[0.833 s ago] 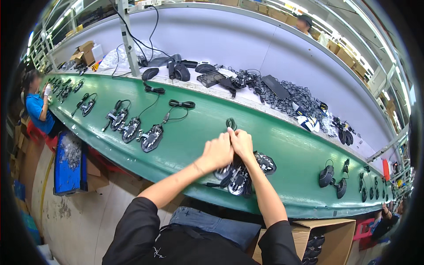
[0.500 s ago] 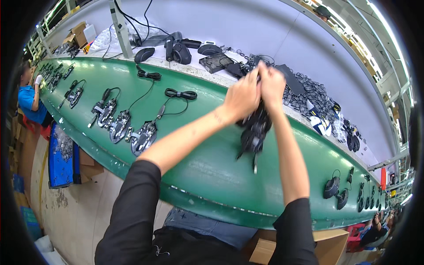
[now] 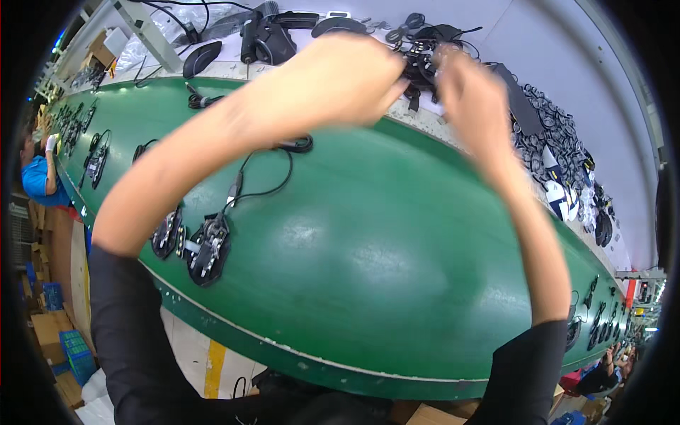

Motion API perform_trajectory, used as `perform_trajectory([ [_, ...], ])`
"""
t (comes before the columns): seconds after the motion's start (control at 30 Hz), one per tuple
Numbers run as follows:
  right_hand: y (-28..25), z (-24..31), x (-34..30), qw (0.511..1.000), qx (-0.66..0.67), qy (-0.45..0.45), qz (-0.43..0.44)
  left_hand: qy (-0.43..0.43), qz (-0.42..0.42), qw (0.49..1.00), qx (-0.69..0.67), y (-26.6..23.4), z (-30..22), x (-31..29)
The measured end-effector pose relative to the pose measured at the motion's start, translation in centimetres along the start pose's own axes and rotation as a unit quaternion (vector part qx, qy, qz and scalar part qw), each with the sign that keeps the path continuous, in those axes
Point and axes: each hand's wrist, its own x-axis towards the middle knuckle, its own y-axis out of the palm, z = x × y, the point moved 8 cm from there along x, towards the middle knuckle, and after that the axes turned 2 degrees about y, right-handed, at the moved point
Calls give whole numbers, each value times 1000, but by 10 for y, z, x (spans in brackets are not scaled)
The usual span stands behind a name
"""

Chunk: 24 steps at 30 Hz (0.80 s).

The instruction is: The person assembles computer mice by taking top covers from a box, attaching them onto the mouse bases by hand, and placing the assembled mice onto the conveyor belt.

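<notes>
Both my hands are raised over the white ledge behind the green belt, smeared by motion. My left hand [image 3: 358, 81] is bent at the wrist, its fingers pointing toward a black computer mouse assembly [image 3: 421, 64] with bare inner parts. On the other side of that assembly is my right hand [image 3: 473, 99], fingertips close to it. Whether either hand grips it, I cannot tell. On the belt to the left lies an opened computer mouse [image 3: 210, 249] with its cable [image 3: 273, 185]; another mouse assembly [image 3: 166, 234] rests beside it, partly behind my left forearm.
Along the ledge [image 3: 432, 126] are black mouse shells [image 3: 274, 44], a dark flat panel [image 3: 519, 99] and a heap of black rings [image 3: 556, 120]. More mice lie at both ends of the green belt [image 3: 368, 283]. A co-worker in blue [image 3: 39, 173] sits far left; a metal post [image 3: 149, 35] stands back left.
My hands have moved apart, the left one leftward and the right one rightward. The dark mouse assembly that hung blurred over the belt below them is gone from there. The view has shifted.
</notes>
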Motion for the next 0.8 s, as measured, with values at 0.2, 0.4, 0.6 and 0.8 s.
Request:
perform_trajectory([
  [0.2, -9, 125, -185, 979, 37, -131, 154, -183, -5, 966, -183, -27, -118, -213],
  [0.4, 30, 195, -118, 927, 231, 145, 259, -350, -123, 904, -213, -11, -237, -310],
  [0.6, 100, 246, -101, 957, 154, 177, 171, -354, -167, 869, -302, -36, -204, -328],
  [0.8, 86, 171, -133, 922, 287, 214, 150, -556, -218, 755, -272, -39, -122, -361],
])
